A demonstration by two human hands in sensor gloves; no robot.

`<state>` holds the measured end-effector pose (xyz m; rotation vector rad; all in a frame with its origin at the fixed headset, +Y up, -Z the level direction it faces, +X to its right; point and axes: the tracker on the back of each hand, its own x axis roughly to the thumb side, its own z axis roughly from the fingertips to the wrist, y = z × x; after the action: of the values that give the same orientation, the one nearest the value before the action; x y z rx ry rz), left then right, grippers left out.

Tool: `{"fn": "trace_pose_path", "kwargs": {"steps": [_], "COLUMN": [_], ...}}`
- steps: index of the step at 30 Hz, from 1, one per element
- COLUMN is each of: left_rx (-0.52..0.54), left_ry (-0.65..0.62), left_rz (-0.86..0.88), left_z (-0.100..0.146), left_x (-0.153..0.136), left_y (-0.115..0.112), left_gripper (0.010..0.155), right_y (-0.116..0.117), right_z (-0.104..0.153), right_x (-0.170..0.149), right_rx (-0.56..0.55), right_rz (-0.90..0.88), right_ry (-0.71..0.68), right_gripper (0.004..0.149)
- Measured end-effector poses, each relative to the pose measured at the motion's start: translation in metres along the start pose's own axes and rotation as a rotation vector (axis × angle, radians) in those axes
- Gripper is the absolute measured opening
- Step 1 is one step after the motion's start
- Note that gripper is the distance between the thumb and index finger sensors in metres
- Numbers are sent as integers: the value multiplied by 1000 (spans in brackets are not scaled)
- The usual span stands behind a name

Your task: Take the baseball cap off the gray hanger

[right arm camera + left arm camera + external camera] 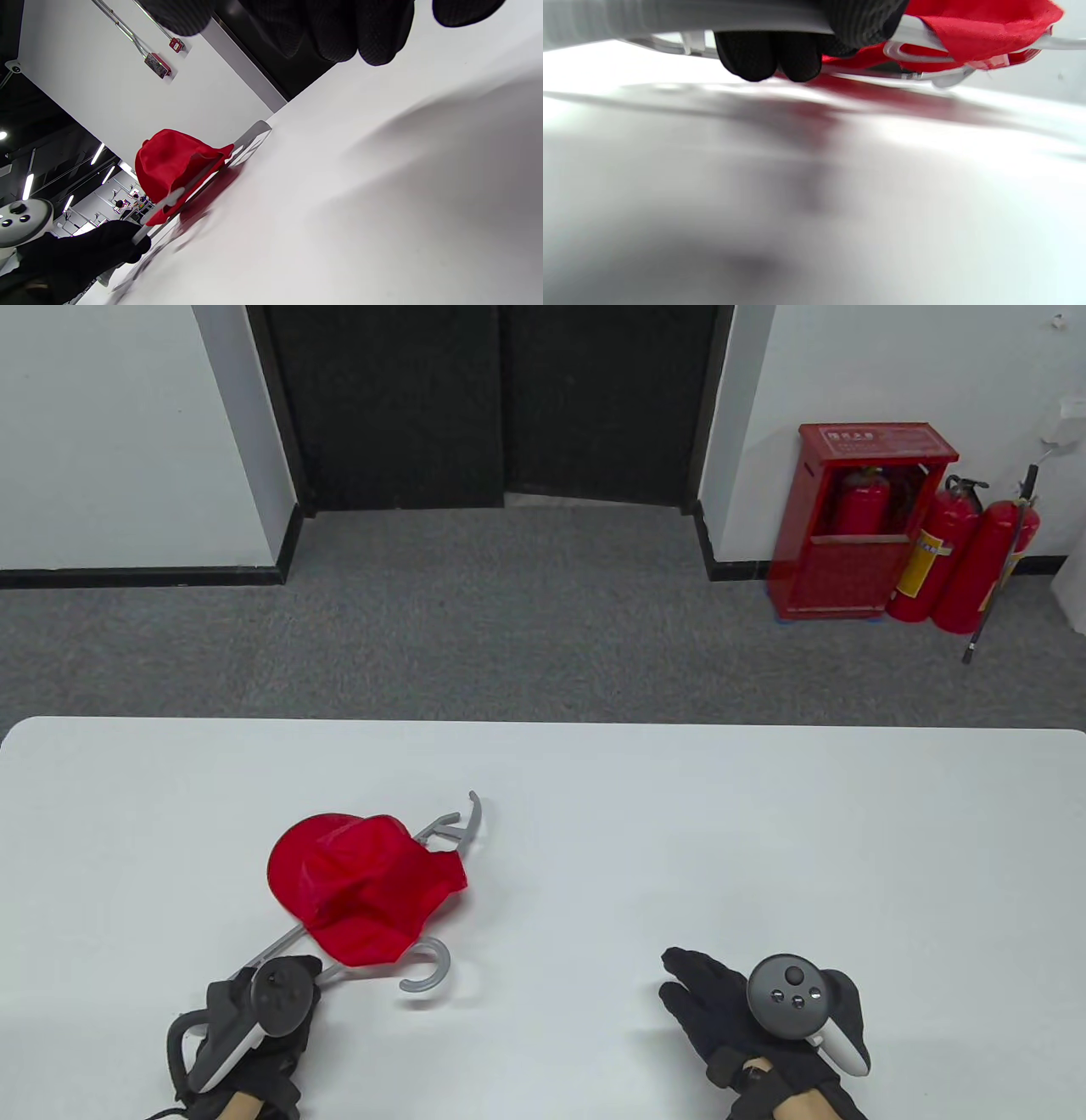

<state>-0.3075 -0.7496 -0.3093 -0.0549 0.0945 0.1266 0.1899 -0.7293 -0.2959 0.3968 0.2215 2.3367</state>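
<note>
A: Here, a red cap sits draped over a gray hanger on the white table, left of centre.

B: The left hand grips the hanger's near end, lifting it off the tabletop. The right hand lies released and flat, well apart, fingers spread.

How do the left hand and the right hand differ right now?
The left hand grips the near end of the gray hanger, which carries the red cap; the right hand holds nothing. The left hand's fingers curl around the hanger, while the right hand's fingers are spread over the white table. Both wear black gloves with a tracker on the back.
</note>
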Motion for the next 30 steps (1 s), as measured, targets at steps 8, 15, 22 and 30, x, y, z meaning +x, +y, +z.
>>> {"fn": "trace_pose_path", "kwargs": {"steps": [8,15,22,30], "left_rx": [147,184,151,89], "left_ry": [-35,-56,-113,-202], "left_rz": [187,416,453,553], "left_z": [9,15,13,8], "left_x": [-4,-16,-4,14], "left_y": [34,50,59,78], "left_gripper": [44,44,43,43], "right_y": [-2,0,-5,-18], "right_z": [1,0,-1,-9], "right_x": [1,1,7,35], "right_rx": [0,5,-41,-153], "right_rz": [10,8,-6,13], "right_ry": [-4,-3,-39,-152], "right_gripper": [66,66,66,65]}}
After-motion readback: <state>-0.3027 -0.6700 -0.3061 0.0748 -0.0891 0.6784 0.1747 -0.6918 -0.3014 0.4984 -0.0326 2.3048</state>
